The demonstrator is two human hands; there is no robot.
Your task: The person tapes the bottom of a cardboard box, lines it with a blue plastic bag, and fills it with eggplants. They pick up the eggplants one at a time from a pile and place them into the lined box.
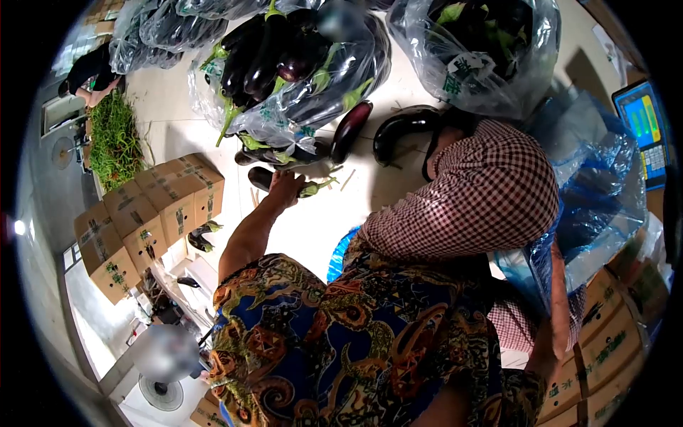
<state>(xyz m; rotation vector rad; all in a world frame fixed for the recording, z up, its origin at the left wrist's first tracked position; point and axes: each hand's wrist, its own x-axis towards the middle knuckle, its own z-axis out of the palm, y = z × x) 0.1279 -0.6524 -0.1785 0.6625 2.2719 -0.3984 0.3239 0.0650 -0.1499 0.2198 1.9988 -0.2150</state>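
Note:
My left hand [286, 188] is closed around a dark eggplant [260, 178] on the pale floor, its green stem end showing to the right of the fingers. Just above it, more eggplants spill from the mouth of a clear plastic bag [295, 114] full of them. Two loose eggplants, one upright [351, 132] and one curved [403, 128], lie to the right of that bag. My right forearm reaches up against a blue translucent plastic bag [597, 185] beside my checked trouser leg; the fingers of that hand are hidden.
A second clear bag of eggplants [484, 57] stands at the top right, near a blue scale display [642, 124]. Cardboard boxes [146, 213] line the left; more boxes [605, 341] are at lower right. Green peppers [114, 135] and another person [96, 75] are at upper left.

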